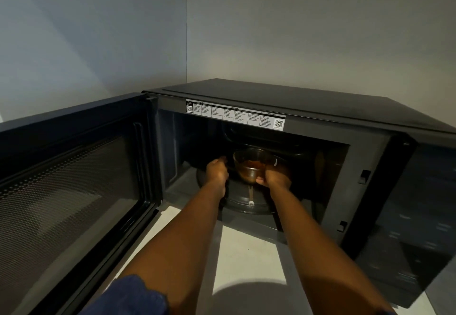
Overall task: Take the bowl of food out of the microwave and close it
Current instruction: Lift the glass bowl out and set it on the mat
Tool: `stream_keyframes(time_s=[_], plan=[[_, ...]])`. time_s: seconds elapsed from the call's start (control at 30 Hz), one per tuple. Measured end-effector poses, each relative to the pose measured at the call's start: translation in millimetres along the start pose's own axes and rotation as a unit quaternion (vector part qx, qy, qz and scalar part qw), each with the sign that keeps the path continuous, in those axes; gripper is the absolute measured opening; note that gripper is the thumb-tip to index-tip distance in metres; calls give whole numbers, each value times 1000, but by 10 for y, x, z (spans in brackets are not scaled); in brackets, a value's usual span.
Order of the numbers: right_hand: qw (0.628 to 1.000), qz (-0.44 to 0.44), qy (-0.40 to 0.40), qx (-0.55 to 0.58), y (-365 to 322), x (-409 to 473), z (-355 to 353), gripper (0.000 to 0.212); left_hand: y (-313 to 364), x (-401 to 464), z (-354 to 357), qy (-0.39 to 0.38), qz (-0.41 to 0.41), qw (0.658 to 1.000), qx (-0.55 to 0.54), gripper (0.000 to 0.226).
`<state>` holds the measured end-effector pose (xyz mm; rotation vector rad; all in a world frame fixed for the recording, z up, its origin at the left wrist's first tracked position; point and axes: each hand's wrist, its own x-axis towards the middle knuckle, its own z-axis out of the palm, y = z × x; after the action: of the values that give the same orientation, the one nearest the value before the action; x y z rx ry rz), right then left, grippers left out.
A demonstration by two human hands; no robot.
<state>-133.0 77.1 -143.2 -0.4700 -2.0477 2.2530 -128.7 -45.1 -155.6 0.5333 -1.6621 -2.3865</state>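
Right hand grips the glass bowl's right wall, left hand curled just left, grip unclear; likely hot, slippery, breakable—hold both sides.

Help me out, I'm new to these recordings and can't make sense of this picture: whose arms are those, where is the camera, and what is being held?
The camera sits on a person's head, looking forward and down, so the arms are their own. They reach into an open black microwave; its door swings out to the left. Inside, a clear glass bowl of brownish food sits over the round turntable. The right hand grips the bowl's side. The left hand is close beside it; contact is unclear. The microwave stands on a pale counter.
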Motion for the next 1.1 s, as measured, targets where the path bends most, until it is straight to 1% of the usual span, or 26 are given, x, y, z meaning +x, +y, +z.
stream_keyframes(time_s=[0.07, 0.13, 0.23, 0.37, 0.47, 0.53, 0.6, 0.73, 0.87, 1.0, 1.1], plan=[[1000, 3, -11, -10, -4, 16, -13, 31, -9, 7, 36, -10, -2, 1000, 3, 31], [999, 11, -17, -26, -2, 10, -18, 30, -11, -20, 69, -19, -8, 1000, 7, 29], [999, 26, -12, -33, 20, -3, -15, 34, 4, -80, 95, -25, -6, 1000, 12, 29], [996, -13, 28, -89, 49, -32, -32, 25, 26, -158, 76, -32, -6, 999, 21, 29], [993, -39, 54, -96, 22, -135, -88, 23, 58, -241, 52, -30, -21, 999, 22, 27], [992, -53, 58, -103, -9, -246, -135, 24, 94, -341, 41, -41, -36, 998, 24, 36], [993, -60, 54, -89, -46, -406, -182, 20, 141, -443, 26, -52, -54, 997, 24, 45], [993, -77, 59, -73, -98, -745, -245, 9, 233, -703, -19, -63, -65, 995, 27, 50], [988, -88, 78, -96, -114, -1073, -323, 22, 282, -991, -76, -64, -64, 995, 44, 49], [984, -101, 107, -104, -144, -1438, -434, 25, 309, -1298, -111, -85, -49, 994, 43, 45], [984, -91, 126, -90, -190, -1730, -541, 27, 340, -1515, -150, -106, -41, 991, 76, 43]])
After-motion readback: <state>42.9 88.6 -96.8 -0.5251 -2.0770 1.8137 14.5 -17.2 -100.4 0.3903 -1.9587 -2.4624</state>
